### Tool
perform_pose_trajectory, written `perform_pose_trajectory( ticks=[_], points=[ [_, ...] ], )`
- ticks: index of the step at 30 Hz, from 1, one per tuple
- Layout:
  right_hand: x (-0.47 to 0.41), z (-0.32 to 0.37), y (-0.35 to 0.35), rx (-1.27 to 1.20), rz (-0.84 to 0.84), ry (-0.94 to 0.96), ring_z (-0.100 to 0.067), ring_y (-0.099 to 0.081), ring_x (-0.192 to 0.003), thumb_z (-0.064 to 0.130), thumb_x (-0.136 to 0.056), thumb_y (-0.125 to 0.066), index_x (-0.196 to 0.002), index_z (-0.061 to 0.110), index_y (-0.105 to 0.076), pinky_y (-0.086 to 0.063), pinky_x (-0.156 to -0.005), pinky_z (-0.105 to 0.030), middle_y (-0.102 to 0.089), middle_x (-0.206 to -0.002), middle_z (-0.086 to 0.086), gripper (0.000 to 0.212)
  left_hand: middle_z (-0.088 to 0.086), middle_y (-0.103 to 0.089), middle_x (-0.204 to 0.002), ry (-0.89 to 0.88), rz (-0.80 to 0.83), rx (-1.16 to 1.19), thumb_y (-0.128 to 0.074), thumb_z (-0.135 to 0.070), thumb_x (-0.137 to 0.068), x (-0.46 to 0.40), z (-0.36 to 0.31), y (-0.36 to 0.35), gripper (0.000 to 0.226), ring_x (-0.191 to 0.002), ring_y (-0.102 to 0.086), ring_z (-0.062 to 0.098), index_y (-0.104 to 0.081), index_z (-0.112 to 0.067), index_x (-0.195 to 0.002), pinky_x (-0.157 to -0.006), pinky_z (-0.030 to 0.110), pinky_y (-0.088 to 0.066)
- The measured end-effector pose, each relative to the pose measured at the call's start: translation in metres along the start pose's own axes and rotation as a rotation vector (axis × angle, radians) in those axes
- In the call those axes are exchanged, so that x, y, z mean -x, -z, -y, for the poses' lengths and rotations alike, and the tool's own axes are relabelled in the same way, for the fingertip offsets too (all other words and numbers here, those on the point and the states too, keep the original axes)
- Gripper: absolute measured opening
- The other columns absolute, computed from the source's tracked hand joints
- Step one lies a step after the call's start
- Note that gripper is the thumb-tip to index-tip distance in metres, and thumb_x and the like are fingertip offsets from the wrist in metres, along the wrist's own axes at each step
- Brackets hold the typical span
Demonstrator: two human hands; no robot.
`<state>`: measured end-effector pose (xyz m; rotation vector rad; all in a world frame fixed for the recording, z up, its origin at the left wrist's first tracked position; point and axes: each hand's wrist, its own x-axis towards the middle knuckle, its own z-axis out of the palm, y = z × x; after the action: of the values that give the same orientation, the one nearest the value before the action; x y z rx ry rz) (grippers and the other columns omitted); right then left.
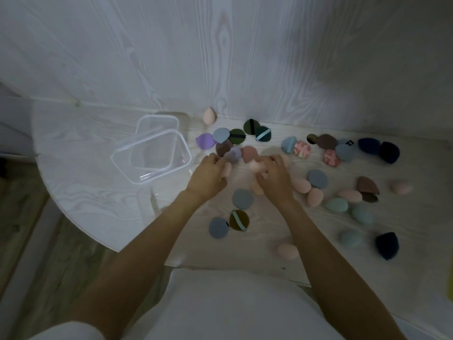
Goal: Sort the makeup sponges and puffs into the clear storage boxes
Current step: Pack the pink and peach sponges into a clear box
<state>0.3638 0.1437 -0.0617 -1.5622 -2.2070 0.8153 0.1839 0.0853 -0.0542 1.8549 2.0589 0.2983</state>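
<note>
Dim light, pale wood-grain wall, whitish table, wooden floor

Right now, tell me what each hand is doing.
Left hand: fingers curled round a peach sponge.
Right hand: fingers curled over another peach sponge; blurred, so the grip cannot be told.

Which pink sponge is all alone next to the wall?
The pink sponge at the back, just right of the clear boxes. It stands against the wall; the other pink ones lie nearer the hands.
</note>
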Motion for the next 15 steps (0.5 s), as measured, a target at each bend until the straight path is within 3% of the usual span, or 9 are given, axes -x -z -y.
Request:
perform_pose_trajectory(
  ticks=[4, 8, 11, 13, 15],
  points=[
    [0.016, 0.018, 0.005, -0.180, -0.036, 0.055, -0.012, -0.047, -0.099, 0.011, -0.084, -0.064, -0.121, 0.015, -0.056, -0.040, -0.078, -0.020, -0.047, -0.120, -0.007, 0.039, 0.006, -0.048, -0.105, 0.111, -0.201, 0.580, -0.069, -0.010, -0.077, 0.040, 0.004, 0.024, 0.049, -0.087, -0.055, 0.014, -0.056, -0.019, -0.123, -0.079, 0.018, -0.048],
    [0.036, 0.045, -0.012, -0.343, 0.062, 0.078, -0.012, -0.052, -0.096, 0.022, -0.088, -0.061, -0.121, 0.019, -0.055, -0.041, -0.074, -0.014, -0.052, -0.117, -0.005, 0.034, -0.001, -0.051, -0.110, 0.290, -0.424, 0.891, -0.069, 0.002, -0.075, 0.087, 0.027, 0.036, 0.043, -0.096, -0.056, 0.010, -0.050, -0.018, -0.108, -0.075, 0.016, -0.050],
    [0.048, 0.060, -0.027, -0.432, 0.171, 0.064, -0.015, -0.061, -0.085, 0.027, -0.088, -0.061, -0.118, 0.020, -0.056, -0.049, -0.068, -0.023, -0.060, -0.107, 0.000, 0.031, -0.003, -0.054, -0.110, 0.424, -0.425, 0.853, -0.072, -0.004, -0.075, 0.105, 0.048, 0.034, 0.046, -0.097, -0.059, 0.014, -0.039, -0.018, -0.102, -0.070, 0.018, -0.051],
    [0.054, 0.068, -0.035, -0.452, 0.195, 0.031, -0.018, -0.063, -0.077, 0.029, -0.084, -0.067, -0.114, 0.021, -0.055, -0.055, -0.065, -0.035, -0.060, -0.103, 0.000, 0.033, -0.005, -0.056, -0.105, 0.481, -0.377, 0.688, -0.075, -0.014, -0.074, 0.107, 0.061, 0.029, 0.049, -0.084, -0.062, 0.014, -0.035, -0.022, -0.100, -0.063, 0.021, -0.047],
    [0.060, 0.072, -0.039, -0.430, 0.174, 0.016, -0.017, -0.061, -0.075, 0.029, -0.077, -0.074, -0.107, 0.021, -0.055, -0.055, -0.063, -0.034, -0.057, -0.099, -0.001, 0.037, -0.006, -0.057, -0.101, 0.414, -0.293, 0.479, -0.074, -0.021, -0.074, 0.102, 0.068, 0.023, 0.046, -0.076, -0.063, 0.013, -0.037, -0.025, -0.101, -0.063, 0.029, -0.046]
  ],
)
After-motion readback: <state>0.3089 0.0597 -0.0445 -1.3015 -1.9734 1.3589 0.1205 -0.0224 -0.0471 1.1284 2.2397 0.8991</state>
